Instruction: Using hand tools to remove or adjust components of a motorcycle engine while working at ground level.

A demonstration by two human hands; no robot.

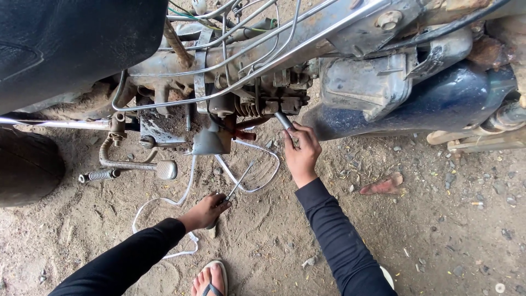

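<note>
I look down at the underside of a dirty motorcycle engine [257, 98] over sandy ground. My right hand [300, 149] grips a short dark metal tool [285, 121] whose tip points up into the engine's lower parts. My left hand [205, 211] is low on the ground, closed on the handle of a thin screwdriver [239, 182] that angles up to the right. Both arms wear black sleeves.
A white cable [181, 200] loops over the sand between my hands. A foot peg and spring [101, 175] sit at left beside a black tyre [24, 164]. A dark blue exhaust [438, 104] runs right. A reddish stone [383, 186] lies nearby. My sandalled foot [210, 279] is at the bottom.
</note>
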